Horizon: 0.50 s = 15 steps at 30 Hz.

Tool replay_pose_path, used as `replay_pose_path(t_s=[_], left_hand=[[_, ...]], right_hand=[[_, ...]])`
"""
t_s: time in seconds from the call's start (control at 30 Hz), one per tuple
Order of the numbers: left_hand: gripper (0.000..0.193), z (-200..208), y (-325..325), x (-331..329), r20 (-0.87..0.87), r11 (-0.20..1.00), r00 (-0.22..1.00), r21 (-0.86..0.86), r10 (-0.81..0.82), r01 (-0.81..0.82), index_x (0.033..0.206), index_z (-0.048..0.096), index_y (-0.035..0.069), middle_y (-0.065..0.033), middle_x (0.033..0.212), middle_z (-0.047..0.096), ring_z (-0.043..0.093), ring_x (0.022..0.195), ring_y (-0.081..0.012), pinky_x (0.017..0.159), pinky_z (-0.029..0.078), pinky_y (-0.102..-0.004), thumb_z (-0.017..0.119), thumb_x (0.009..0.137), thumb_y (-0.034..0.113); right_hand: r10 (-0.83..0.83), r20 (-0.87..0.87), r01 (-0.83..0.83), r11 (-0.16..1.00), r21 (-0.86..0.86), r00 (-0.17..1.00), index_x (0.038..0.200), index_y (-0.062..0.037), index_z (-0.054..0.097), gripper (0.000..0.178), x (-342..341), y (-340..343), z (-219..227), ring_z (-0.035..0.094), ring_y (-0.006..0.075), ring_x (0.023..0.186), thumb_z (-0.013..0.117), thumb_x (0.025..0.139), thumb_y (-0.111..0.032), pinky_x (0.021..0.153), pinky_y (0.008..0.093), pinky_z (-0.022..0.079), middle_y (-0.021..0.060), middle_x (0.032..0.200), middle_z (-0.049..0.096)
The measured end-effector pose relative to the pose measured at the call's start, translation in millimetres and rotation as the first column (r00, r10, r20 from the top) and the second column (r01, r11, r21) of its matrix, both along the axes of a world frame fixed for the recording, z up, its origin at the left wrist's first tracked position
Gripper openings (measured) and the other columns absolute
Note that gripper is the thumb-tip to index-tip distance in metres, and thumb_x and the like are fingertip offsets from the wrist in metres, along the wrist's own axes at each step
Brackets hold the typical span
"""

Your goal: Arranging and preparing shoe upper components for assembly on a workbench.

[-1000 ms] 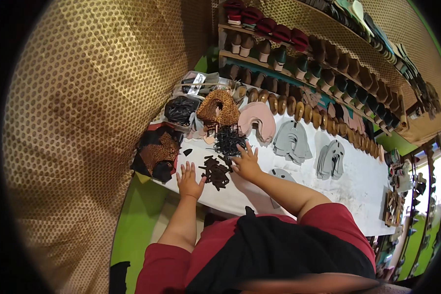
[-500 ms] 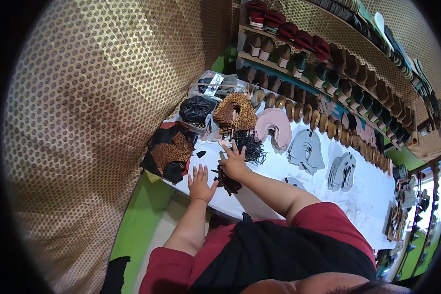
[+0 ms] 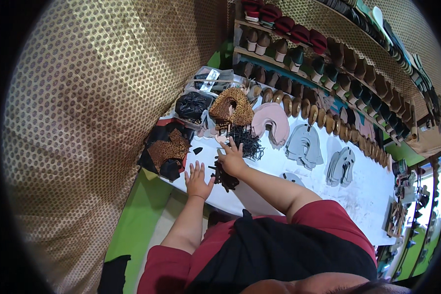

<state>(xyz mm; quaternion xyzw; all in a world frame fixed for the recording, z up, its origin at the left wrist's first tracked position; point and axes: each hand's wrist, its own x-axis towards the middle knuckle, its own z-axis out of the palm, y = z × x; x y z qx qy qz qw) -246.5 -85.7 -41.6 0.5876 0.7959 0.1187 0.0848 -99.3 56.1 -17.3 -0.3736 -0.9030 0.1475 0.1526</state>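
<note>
My left hand (image 3: pixel 198 183) lies at the near edge of the white table (image 3: pixel 274 188), fingers stretched and spread, holding nothing. To its right is a small heap of dark brown strip-like pieces (image 3: pixel 225 179). Against the far side of that heap rests my right hand (image 3: pixel 233 160), its fingers also spread apart; part of the heap is hidden beneath it. Beyond its fingertips sits a tangle of thin black strips (image 3: pixel 247 141). A single small black piece (image 3: pixel 197 150) lies beyond the left hand.
Leopard-print cut pieces (image 3: pixel 232 108), pink curved pieces (image 3: pixel 271 121) and grey stacks (image 3: pixel 305 145) are on the table. A black plastic bag (image 3: pixel 193 105) stands behind leopard and black scraps (image 3: pixel 169 152). Shelves of shoes (image 3: pixel 299 63) run along the back; a patterned curtain (image 3: pixel 93 112) hangs left.
The whole view has shifted slightly. Both hands stay spread beside the brown heap, in nearly the same pose.
</note>
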Motion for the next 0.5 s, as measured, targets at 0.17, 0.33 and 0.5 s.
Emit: replay_pose_path(t_s=[0.17, 0.33, 0.5], left_hand=[[0.067, -4, 0, -2, -0.033, 1.000, 0.999, 0.002, -0.005, 0.005, 0.150, 0.040, 0.010, -0.0109, 0.161, 0.028, 0.020, 0.150, -0.0310, 0.121, 0.009, -0.0516, 0.057, 0.091, 0.037], [0.061, -4, 2, -2, -0.046, 1.000, 0.999, 0.008, -0.027, 0.027, 0.149, 0.041, 0.010, -0.0108, 0.161, 0.029, 0.021, 0.150, -0.0314, 0.121, 0.010, -0.0520, 0.054, 0.092, 0.027], [0.061, -7, -3, -4, -0.056, 1.000, 0.998, -0.013, -0.016, 0.015, 0.149, 0.041, 0.011, -0.0105, 0.160, 0.030, 0.021, 0.150, -0.0313, 0.120, 0.011, -0.0528, 0.052, 0.090, 0.019]], right_hand=[[0.121, 0.023, -0.119, 0.989, -0.086, 0.992, 0.097, -0.0230, 0.078, 0.018, 2, -11, 12, 0.014, 0.0468, 0.148, 0.070, 0.081, -0.023, 0.109, 0.0767, 0.013, 0.0135, 0.151, 0.041], [0.161, 0.028, -0.161, 0.987, 0.010, 0.987, 0.099, -0.0235, 0.078, 0.019, -2, -17, 2, 0.012, 0.0464, 0.148, 0.069, 0.082, -0.026, 0.109, 0.0768, 0.009, 0.0130, 0.153, 0.040], [0.072, 0.198, -0.042, 0.987, -0.154, 0.978, 0.094, -0.0194, 0.078, 0.018, -13, -24, 25, 0.012, 0.0436, 0.149, 0.068, 0.082, -0.027, 0.108, 0.0782, 0.006, 0.0126, 0.153, 0.040]])
